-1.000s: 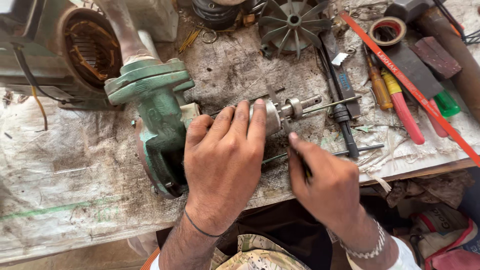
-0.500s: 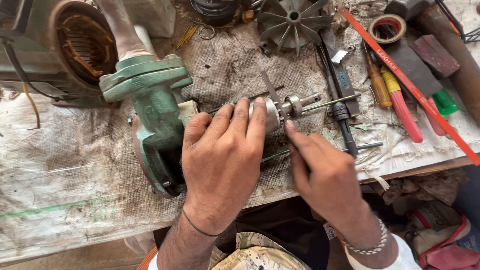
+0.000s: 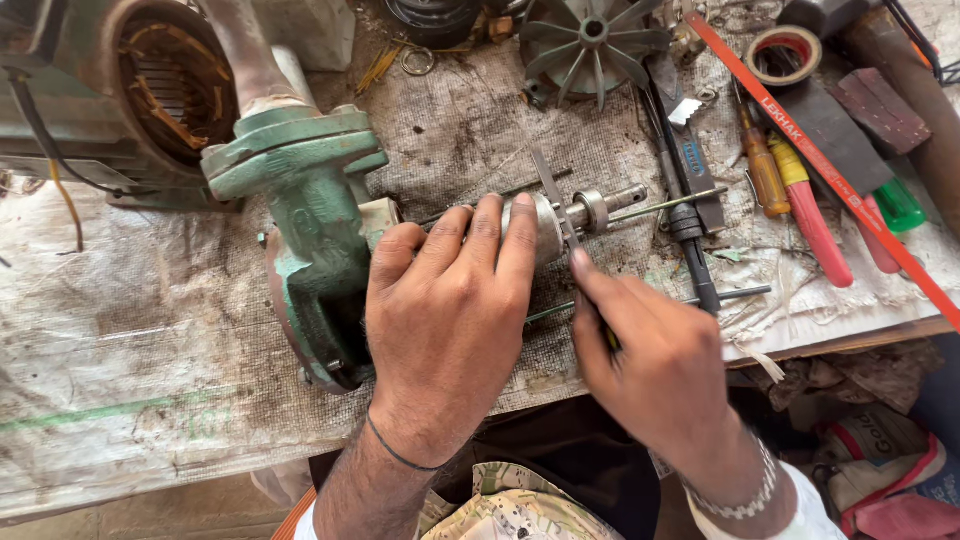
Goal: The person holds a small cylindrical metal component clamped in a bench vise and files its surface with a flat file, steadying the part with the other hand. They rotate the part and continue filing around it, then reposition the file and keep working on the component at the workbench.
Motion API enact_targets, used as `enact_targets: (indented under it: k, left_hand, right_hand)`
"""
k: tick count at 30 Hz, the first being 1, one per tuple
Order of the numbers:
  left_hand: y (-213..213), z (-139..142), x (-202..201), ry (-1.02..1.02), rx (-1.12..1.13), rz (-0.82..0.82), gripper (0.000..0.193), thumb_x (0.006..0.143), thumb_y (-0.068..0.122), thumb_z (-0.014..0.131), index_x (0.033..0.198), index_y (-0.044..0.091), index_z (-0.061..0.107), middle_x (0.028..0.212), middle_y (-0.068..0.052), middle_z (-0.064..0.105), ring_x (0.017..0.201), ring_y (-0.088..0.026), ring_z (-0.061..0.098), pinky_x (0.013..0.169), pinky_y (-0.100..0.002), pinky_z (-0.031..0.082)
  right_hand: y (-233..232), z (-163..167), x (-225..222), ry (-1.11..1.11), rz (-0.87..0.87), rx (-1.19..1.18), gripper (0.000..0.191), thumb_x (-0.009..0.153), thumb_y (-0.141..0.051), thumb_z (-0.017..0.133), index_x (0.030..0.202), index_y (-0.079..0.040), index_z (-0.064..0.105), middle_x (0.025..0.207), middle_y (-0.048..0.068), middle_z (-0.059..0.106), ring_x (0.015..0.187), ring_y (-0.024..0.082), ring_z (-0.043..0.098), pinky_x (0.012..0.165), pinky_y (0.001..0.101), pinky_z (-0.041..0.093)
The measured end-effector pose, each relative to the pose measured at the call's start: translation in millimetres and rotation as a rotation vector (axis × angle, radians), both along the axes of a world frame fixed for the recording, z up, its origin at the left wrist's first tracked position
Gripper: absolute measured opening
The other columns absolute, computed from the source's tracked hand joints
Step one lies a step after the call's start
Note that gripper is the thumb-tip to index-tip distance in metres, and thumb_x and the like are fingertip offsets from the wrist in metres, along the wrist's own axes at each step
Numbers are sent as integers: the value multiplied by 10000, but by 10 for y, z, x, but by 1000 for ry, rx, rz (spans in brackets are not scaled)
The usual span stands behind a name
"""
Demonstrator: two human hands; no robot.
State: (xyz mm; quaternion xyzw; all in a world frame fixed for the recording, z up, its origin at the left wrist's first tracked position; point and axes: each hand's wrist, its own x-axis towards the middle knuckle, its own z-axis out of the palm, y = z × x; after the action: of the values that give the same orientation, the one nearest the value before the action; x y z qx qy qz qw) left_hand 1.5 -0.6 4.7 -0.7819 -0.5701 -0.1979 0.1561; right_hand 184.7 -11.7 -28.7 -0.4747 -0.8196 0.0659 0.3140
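Near the front edge of the surface (image 3: 120, 400), about midway along it, the left hand (image 3: 445, 330) lies palm-down over a steel rotor shaft (image 3: 585, 212) that sticks out of a green cast pump housing (image 3: 315, 250); its fingers are curled over the shaft's wide silvery collar, closed on it and pinning it to the cloth-covered top. The right hand (image 3: 655, 365) sits just to the right and nearer the front edge, pinched shut on a thin flat metal blade (image 3: 553, 192) whose far end crosses the shaft right beside the left fingertips. So the shaft lies under and beyond the left hand, and just ahead of the right hand's fingertips, touching the blade. What could go wrong, as I judge it: the blade may slip off the rounded steel and run into the left fingers, since they rest right next to where it bears. The shaft might also roll if the left hand's grip loosens, because only the housing and that hand steady it. Toward the far right corner lie screwdrivers (image 3: 775, 185), a red hacksaw blade (image 3: 820, 160) and a tape roll (image 3: 783, 52); a grey fan impeller (image 3: 590, 40) rests at the far edge, well apart from both hands.
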Motion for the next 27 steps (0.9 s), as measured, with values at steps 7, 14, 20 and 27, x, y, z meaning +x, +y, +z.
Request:
enact_targets:
  k: [7,14,20,27]
  left_hand:
    - [7,4,4,9,6,7,366,928,166,635,1276,102,730,1231,-47,748,1158,-173,669,1008,-375,423]
    - [0,-12,2,3,2,0,364,941,159,647,1291,101,729,1240,-48,744,1163,-172,671,1015,-383,421]
    - [2,-10,-5,3,0,0,368,934,152,646,1290,100,726,1244,-46,741,1157,-174,671,1018,-385,420]
    - [12,-12,2,19,10,7,371,946,159,634,1301,98,720,1238,-34,735,1157,-158,665,1026,-369,414]
  right_hand:
    - [-43,56,-86,-68,-28,0,388,847,0,739,1228,57,686,769,138,666,613,283,649,558,399,504]
    - [-181,75,-10,-74,-28,-50,402,825,-11,724,1220,54,688,770,123,676,614,273,657,560,389,512]
    - [-252,108,-8,-96,-70,-29,340,863,-30,719,1197,25,692,827,119,705,674,270,687,587,376,526]
    - [-28,128,-37,-128,-111,37,320,922,-47,734,1235,8,707,839,135,705,674,283,675,601,388,517]
